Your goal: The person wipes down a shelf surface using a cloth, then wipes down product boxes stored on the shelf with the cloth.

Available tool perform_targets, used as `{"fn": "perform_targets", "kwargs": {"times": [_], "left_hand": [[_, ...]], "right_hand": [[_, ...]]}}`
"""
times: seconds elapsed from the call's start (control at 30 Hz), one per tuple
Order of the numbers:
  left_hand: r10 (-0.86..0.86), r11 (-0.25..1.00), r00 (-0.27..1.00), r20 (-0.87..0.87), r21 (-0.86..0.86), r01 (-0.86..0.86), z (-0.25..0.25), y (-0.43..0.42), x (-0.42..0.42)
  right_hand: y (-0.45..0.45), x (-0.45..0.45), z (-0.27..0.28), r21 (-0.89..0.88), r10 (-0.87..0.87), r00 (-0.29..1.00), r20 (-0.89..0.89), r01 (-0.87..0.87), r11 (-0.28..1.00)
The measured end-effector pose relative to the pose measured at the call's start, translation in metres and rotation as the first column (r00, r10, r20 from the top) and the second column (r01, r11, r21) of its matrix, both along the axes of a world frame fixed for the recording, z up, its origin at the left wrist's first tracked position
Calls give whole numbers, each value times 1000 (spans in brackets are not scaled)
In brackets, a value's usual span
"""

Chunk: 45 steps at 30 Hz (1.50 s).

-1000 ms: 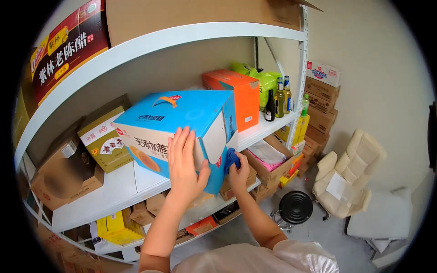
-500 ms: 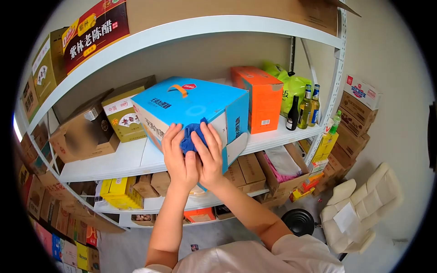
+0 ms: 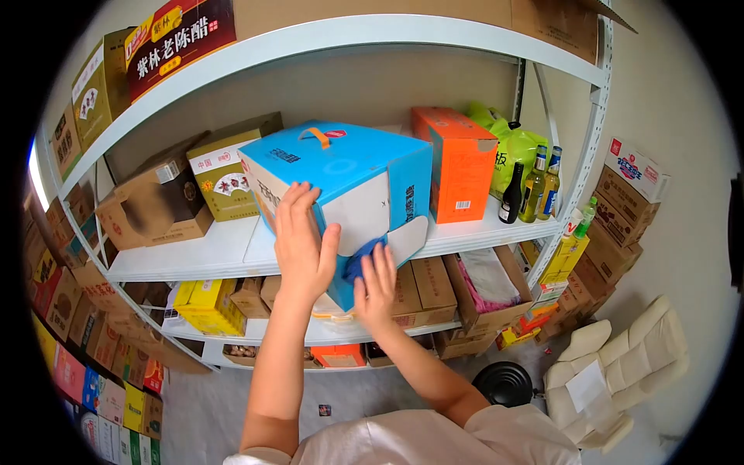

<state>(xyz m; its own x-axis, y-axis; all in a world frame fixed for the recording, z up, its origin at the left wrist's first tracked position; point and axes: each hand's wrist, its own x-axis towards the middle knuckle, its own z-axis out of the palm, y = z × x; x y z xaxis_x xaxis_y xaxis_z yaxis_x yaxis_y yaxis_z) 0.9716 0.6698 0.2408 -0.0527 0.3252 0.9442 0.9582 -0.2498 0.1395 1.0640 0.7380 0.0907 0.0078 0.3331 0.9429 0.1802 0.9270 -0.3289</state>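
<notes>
A blue carton with an orange handle on top sits tilted at the front of the middle shelf, overhanging its edge. My left hand rests against the carton's near corner, fingers stretched out and holding nothing. Lower on the carton's end, beside a loose white flap, a crumpled blue cloth is pressed to the surface. My right hand has hold of that cloth, its fingertips partly over it.
Right of the carton stand an orange box, several bottles and a green bag. Brown and olive boxes are on the left. Cartons fill the shelf below. A cream chair and a black round seat are at right.
My hands have moved apart. The right hand carried the cloth down and right onto the carton's end, while the left stayed near the corner, now off the cloth. The view shifted slightly.
</notes>
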Motion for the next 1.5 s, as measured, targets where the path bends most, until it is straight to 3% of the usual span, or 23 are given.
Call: {"fn": "perform_targets", "kwargs": {"times": [0.1,0.3,0.43,0.5,0.53,0.6,0.7,0.9,1.1,1.17,1.3,1.33,1.4,1.5], "left_hand": [[23,1000,1000,3,1,-23,0,0,2],[70,997,998,-4,-8,-70,-1,3,4],[90,996,996,-10,-19,-90,-1,2,5],[97,995,995,-23,-26,-98,-1,2,4],[97,995,995,-22,-24,-97,-1,1,3],[82,996,996,-39,-33,-84,0,-2,3],[69,997,997,-28,-43,-70,0,-3,2],[77,996,997,-29,-50,-78,-2,-2,1],[65,998,997,-34,-18,-66,-4,-1,0],[61,998,997,-37,-22,-62,-4,-2,0],[42,998,999,-31,-38,-43,-6,-3,0],[40,998,999,-29,-39,-42,-6,-4,0],[28,997,1000,-8,-71,-28,-8,-4,-1],[26,996,1000,-1,-80,-26,-7,-6,1]], "right_hand": [[-14,-4,-24,33,87,992,96,-90,995],[1,10,-57,188,36,983,181,-70,980],[26,22,-62,25,24,994,105,-27,999],[40,27,-57,-179,-110,992,62,120,977],[49,28,-56,-177,-111,992,62,120,977],[64,25,-51,-322,-136,984,-114,93,942],[74,22,-31,-352,-128,973,-191,54,934],[79,23,49,-178,-158,972,-173,127,976],[94,31,117,135,-177,982,-68,185,973],[113,37,124,144,-192,979,-66,200,969],[140,48,110,-60,-104,985,-138,97,994],[154,48,92,-175,-8,983,-185,-25,984],[158,47,70,-340,136,941,-309,-243,909],[158,48,46,-464,194,904,-382,-369,805]]}}
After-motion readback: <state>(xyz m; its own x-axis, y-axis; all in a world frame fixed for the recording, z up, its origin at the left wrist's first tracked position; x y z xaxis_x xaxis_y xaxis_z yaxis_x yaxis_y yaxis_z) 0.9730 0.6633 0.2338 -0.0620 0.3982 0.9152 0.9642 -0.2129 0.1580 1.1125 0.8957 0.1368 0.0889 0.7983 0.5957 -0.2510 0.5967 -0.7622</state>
